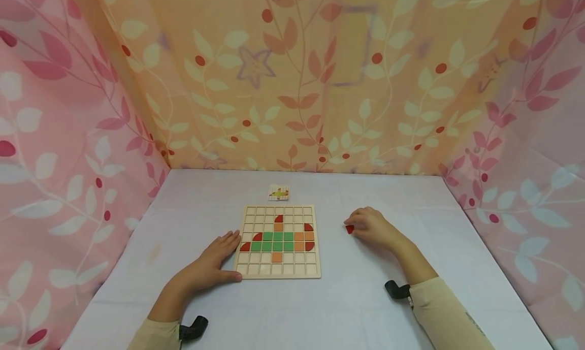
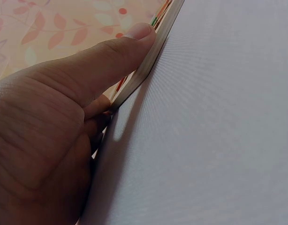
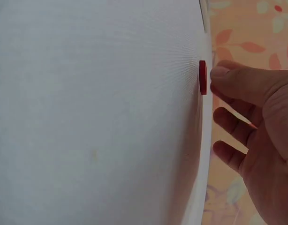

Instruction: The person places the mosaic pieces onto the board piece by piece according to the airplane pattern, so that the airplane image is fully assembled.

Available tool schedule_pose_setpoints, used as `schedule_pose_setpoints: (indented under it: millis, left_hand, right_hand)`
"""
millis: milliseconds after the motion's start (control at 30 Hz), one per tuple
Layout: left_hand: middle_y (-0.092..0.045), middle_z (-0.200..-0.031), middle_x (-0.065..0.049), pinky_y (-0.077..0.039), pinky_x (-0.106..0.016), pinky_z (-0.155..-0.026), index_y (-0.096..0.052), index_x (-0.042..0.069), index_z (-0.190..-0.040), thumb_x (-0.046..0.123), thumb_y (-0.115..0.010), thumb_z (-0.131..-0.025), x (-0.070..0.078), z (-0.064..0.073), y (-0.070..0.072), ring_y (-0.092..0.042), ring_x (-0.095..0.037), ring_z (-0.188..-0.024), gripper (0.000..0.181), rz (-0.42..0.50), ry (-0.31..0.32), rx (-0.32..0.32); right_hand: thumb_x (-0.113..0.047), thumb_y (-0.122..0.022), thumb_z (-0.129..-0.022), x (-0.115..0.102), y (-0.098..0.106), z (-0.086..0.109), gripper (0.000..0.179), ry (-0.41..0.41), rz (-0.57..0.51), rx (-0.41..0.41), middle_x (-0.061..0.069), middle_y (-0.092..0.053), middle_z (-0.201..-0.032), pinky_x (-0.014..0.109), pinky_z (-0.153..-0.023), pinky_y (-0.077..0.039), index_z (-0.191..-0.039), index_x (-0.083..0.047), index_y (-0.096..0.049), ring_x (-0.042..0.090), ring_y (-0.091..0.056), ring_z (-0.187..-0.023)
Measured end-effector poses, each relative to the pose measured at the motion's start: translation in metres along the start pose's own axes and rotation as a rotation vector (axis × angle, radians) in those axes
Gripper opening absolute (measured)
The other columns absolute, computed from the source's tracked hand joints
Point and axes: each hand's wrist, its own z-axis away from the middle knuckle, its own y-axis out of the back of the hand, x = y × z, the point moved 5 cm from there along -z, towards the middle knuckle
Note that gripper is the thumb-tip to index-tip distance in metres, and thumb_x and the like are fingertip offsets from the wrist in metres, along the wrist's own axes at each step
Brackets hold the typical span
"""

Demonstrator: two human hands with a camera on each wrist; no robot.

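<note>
A square wooden grid board [image 1: 279, 276] lies flat on the table, bearing green squares [image 1: 277, 241], orange squares [image 1: 277, 257] and red rounded-edge pieces [image 1: 258, 236]. Along its left side rests my left hand [image 1: 207, 263], fingers extended against the edge and thumb at the near-left corner. The left wrist view shows that thumb [image 2: 106, 58] touching the board's rim [image 2: 146, 65]. To the right of the board my right hand [image 1: 372, 228] is low over a single red piece [image 1: 350, 229]. In the right wrist view a narrow gap separates the red piece [image 3: 203, 78] from the thumb [image 3: 247, 82]; the other fingers are loosely bent.
A small patterned card [image 1: 279, 192] lies behind the board. White cloth [image 1: 347, 309] covers the table. Printed fabric hangs at the back [image 1: 297, 86] and on both sides. Black wrist devices [image 1: 194, 328] sit by both sleeves.
</note>
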Motion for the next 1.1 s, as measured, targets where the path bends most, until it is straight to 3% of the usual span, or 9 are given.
schedule_pose_setpoints:
  millis: [200,433,867,1100]
  left_hand:
    - [-0.017,-0.172,-0.001,-0.007,-0.058,-0.127,-0.026,0.011,-0.163,0.065,-0.078,-0.077,0.001,-0.001,-0.001,-0.008,-0.029,-0.16,0.114,-0.002,-0.011,-0.003]
    - [-0.017,-0.172,-0.002,-0.007,-0.058,-0.127,-0.026,0.01,-0.163,0.064,-0.078,-0.078,0.002,0.0,-0.001,-0.008,-0.029,-0.16,0.113,0.003,-0.011,-0.008]
    - [-0.017,-0.172,-0.001,-0.007,-0.057,-0.127,-0.026,0.01,-0.163,0.063,-0.079,-0.078,0.002,0.0,0.001,-0.008,-0.029,-0.16,0.113,-0.005,-0.007,-0.003]
    - [-0.018,-0.172,-0.002,-0.007,-0.058,-0.127,-0.026,0.009,-0.163,0.063,-0.079,-0.078,0.003,0.0,0.001,-0.009,-0.03,-0.16,0.113,-0.014,-0.017,0.0]
  right_hand:
    - [-0.002,-0.076,-0.085,0.007,-0.003,0.002,0.031,0.025,0.022,0.003,0.0,-0.073,-0.105,0.051,-0.093,-0.047,-0.114,-0.013,-0.079,0.027,-0.061,-0.104]
    - [-0.006,-0.078,-0.084,0.011,-0.006,0.007,0.03,-0.025,0.007,-0.002,-0.003,-0.073,-0.103,0.045,-0.089,-0.044,-0.113,-0.014,-0.079,0.021,-0.059,-0.098]
    - [-0.006,-0.078,-0.086,0.009,-0.012,0.006,0.03,-0.02,0.046,-0.036,-0.006,-0.074,-0.099,0.042,-0.086,-0.048,-0.113,-0.017,-0.079,0.018,-0.062,-0.095]
    - [-0.016,-0.079,-0.087,0.008,-0.011,0.002,0.022,-0.03,0.082,-0.047,-0.011,-0.071,-0.099,0.043,-0.086,-0.045,-0.109,-0.021,-0.079,0.016,-0.06,-0.097]
